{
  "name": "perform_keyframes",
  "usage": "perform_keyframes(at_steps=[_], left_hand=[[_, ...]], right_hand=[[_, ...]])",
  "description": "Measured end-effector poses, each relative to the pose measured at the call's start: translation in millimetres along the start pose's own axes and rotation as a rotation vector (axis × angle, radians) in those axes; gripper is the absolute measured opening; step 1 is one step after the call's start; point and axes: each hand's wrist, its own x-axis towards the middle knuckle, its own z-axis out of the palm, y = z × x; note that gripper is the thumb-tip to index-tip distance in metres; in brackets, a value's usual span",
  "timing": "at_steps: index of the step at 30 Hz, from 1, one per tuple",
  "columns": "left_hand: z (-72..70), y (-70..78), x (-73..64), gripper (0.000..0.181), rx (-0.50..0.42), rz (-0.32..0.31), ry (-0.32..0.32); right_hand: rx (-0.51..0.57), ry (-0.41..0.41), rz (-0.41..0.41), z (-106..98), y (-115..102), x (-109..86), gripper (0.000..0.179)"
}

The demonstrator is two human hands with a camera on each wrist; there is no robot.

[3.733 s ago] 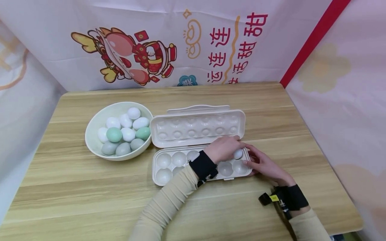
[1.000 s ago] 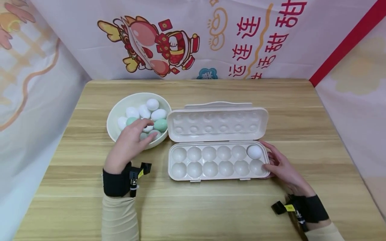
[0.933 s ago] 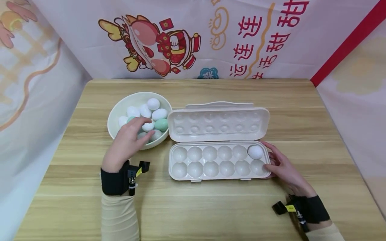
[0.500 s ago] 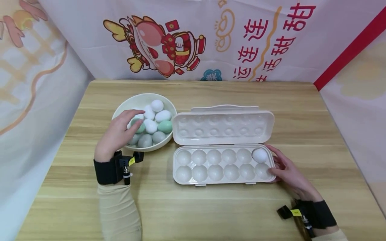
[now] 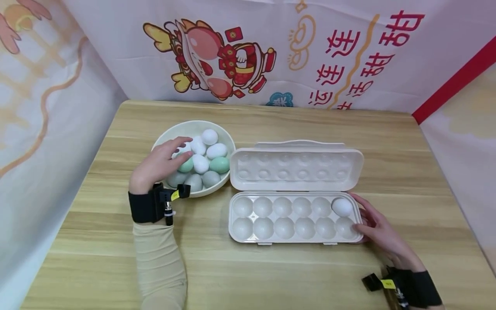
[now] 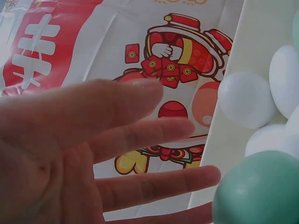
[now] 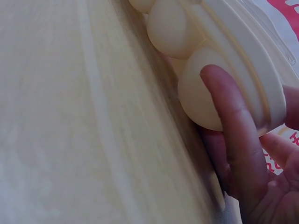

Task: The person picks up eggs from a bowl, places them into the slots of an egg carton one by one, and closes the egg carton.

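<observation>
- On my feed, red 连连 and 甜甜 readable on backdrop [image 5: 298, 82]; yellow tags [image 5: 388, 283] too small.
- Left hand [image 5: 159, 163]: over bowl [image 5: 182, 132] of eggs [image 5: 200, 164], fingers spread, nothing held.
- Right hand [image 5: 381, 232]: thumb and fingers gripping right end of open egg carton [image 5: 284, 206]; white egg [image 5: 342, 207] in far right cup.

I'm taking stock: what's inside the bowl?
The bowl holds white, green and grey eggs. The left hand partly hides its left side; anything beneath the eggs is covered.
</observation>
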Motion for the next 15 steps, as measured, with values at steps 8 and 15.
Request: perform_keyframes(at_steps=[8,15], left_hand=[[1.2,-5.7,4.3,0.037,0.006,-0.007,-0.038],[0.5,-12.6,5.2,0.039,0.061,-0.043,-0.073]], right_hand=[[-0.051,0.03,0.019,0,1,-1.1,0.085],[-0.062,0.039,0.015,2,4,0.8,0.086]])
